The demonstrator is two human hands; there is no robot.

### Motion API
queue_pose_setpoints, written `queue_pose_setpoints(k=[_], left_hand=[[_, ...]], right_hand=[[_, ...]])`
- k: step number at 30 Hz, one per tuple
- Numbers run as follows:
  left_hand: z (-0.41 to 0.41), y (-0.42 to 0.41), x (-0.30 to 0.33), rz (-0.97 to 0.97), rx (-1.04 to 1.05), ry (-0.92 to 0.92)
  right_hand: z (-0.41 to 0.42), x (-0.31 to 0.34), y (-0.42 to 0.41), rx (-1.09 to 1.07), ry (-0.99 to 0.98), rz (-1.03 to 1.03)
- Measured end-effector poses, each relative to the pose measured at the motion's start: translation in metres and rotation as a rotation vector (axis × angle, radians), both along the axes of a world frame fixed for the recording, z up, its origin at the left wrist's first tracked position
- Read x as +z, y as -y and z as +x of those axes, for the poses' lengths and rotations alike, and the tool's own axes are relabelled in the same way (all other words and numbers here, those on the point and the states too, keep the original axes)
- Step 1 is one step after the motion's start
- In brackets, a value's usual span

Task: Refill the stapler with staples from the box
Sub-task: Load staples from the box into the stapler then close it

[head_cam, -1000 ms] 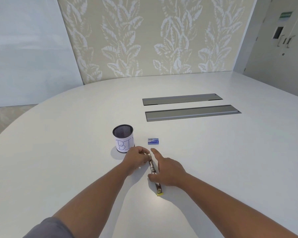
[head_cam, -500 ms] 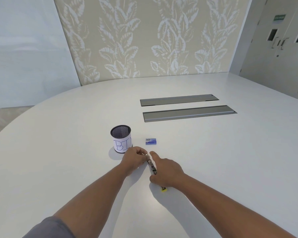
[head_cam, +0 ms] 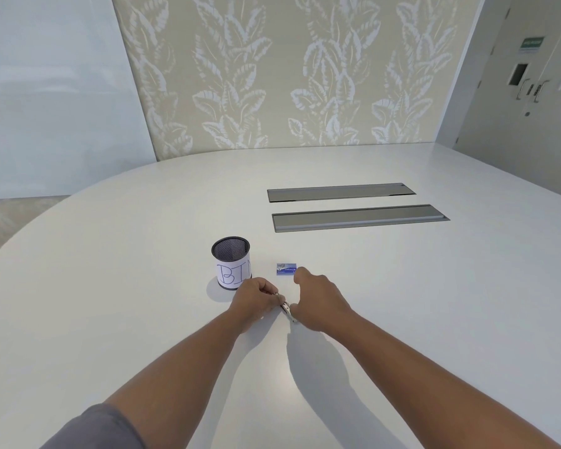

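Observation:
A slim metal stapler (head_cam: 286, 308) lies on the white table (head_cam: 434, 303) between my two hands, with only a short middle stretch showing. My left hand (head_cam: 256, 301) pinches its far end with curled fingers. My right hand (head_cam: 319, 298) covers its near part, thumb against the metal and one finger stretched out. That fingertip almost touches the small blue staple box (head_cam: 286, 268), which lies flat and closed just beyond both hands.
A black mesh cup (head_cam: 231, 262) with a paper label reading "BIN" stands just left of my left hand. Two grey cable hatches (head_cam: 358, 218) are set flush in the table farther back. A patterned wall and doors stand beyond the table.
My right hand has slid forward along the stapler towards the staple box and now hides the yellow near end. My left hand stays on the far end.

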State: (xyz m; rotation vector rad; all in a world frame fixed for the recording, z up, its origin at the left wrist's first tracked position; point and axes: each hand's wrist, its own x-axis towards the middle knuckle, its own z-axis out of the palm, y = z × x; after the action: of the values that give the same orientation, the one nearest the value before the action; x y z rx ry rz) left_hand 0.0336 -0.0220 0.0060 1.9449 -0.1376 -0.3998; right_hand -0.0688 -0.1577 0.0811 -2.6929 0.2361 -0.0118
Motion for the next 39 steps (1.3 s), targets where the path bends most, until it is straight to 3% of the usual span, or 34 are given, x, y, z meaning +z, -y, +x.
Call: queue_pose_setpoints(k=[8, 17, 23, 27, 30, 36, 39], left_hand=[[0.001, -0.002, -0.003, 0.038, 0.014, 0.053], [0.001, -0.003, -0.004, 0.058, -0.026, 0.101], [0.000, -0.004, -0.003, 0.052, -0.036, 0.078], [-0.001, -0.004, 0.000, -0.121, -0.007, -0.044], [-0.002, -0.001, 0.007, -0.300, 0.063, -0.147], [-0.003, -0.002, 0.000, -0.143, -0.020, -0.056], [-0.002, -0.005, 0.005, -0.219, -0.052, -0.104]], right_hand=[[0.015, -0.030, 0.004, -0.040, 0.157, 0.255], [0.023, -0.059, 0.010, 0.022, 0.077, 0.148], [0.024, -0.057, 0.010, 0.101, 0.046, -0.094], [0.026, -0.056, 0.008, 0.153, 0.054, -0.220], [0.027, -0.055, 0.009, 0.167, 0.081, -0.212], [0.024, -0.059, 0.011, 0.187, 0.140, -0.167], [0.024, -0.063, 0.015, 0.148, 0.170, -0.056]])
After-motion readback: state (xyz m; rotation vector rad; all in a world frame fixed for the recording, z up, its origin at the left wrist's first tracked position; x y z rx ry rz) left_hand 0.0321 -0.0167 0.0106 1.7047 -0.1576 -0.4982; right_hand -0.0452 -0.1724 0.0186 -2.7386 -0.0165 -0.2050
